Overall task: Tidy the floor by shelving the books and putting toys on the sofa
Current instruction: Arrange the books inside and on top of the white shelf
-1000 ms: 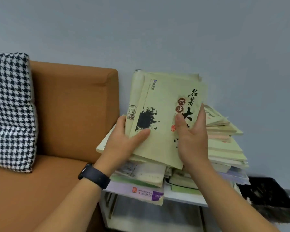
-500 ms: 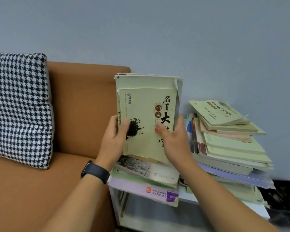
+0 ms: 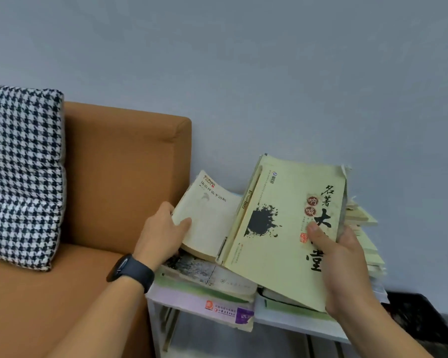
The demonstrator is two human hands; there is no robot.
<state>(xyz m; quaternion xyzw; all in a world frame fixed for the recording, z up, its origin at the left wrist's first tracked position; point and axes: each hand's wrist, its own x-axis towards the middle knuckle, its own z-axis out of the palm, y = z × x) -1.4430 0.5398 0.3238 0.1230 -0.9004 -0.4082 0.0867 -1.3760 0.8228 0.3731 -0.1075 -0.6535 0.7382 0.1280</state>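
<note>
My right hand (image 3: 344,270) grips a pale green book (image 3: 282,228) with an ink blot and black characters on its cover, tilted over the right pile. My left hand (image 3: 161,233) holds a cream white book (image 3: 207,218) by its left edge, resting on the left pile of books (image 3: 204,288). Both piles sit on a white shelf (image 3: 295,324) beside the orange sofa (image 3: 119,182). The right book pile (image 3: 362,228) is mostly hidden behind the green book and my hand.
A black-and-white houndstooth cushion (image 3: 21,171) leans on the sofa back at left. A dark bin (image 3: 422,324) stands at the lower right beside the shelf. A grey-blue wall rises behind everything.
The books held together in both hands have been split: the left hand has laid a cream book on the left pile, the right hand has carried the green book down to the right.
</note>
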